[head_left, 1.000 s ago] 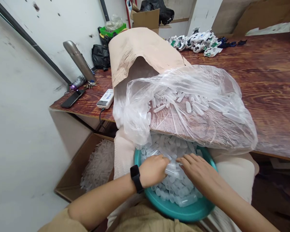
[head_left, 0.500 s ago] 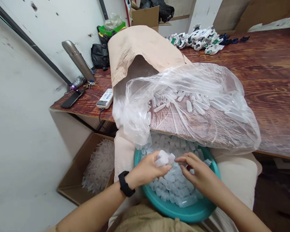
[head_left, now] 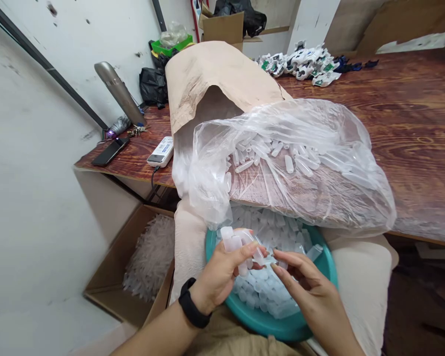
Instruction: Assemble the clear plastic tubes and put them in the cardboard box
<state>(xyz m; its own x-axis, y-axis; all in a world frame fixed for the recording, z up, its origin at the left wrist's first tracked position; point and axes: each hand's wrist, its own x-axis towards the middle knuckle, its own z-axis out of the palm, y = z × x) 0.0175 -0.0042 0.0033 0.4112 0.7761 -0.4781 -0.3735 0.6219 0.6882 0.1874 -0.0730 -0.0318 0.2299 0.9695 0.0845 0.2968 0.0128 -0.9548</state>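
My left hand (head_left: 215, 274), with a black band on the wrist, is closed round several translucent white plastic tubes (head_left: 228, 240), which point different ways between thumb and fingers. Just to its right is my right hand (head_left: 315, 287), its thumb and forefinger tips a little apart. A pale patch shows between those fingers; I cannot make out whether it is a tube in them or one lying behind. Both hands are over a teal basin (head_left: 331, 272) heaped with similar tubes (head_left: 267, 296). The basin rests at my lap, its far edge partly under a clear plastic bag (head_left: 300, 198).
More tubes (head_left: 289, 164) lie in the bag's mouth on the wooden table (head_left: 422, 128), beside a large paper sack (head_left: 222, 64). A cardboard box (head_left: 107, 296) of thin clear pieces stands at lower left. A phone (head_left: 110, 151), white device (head_left: 160, 152) and flask (head_left: 120, 94) sit at the table's left end.
My left hand has turned, so the tubes in it now show fanned out and a little further left. My right hand has shifted slightly lower, its fingertips still near the left hand.
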